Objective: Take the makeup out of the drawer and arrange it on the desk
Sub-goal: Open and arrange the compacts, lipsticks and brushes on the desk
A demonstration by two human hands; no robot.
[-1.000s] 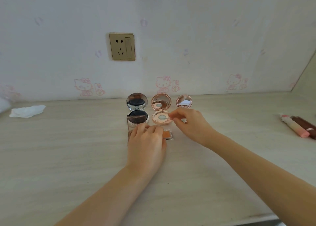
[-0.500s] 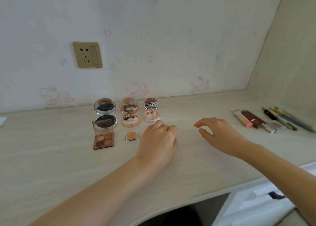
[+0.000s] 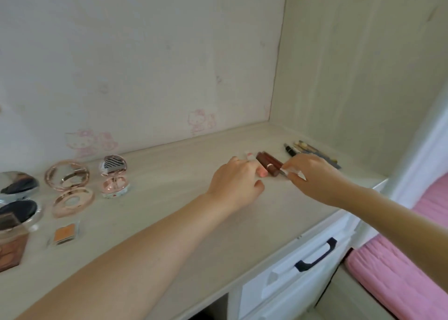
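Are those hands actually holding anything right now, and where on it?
The right hand pinches the near end of a small clear tube. The left hand touches the pink tube; a grip cannot be told.
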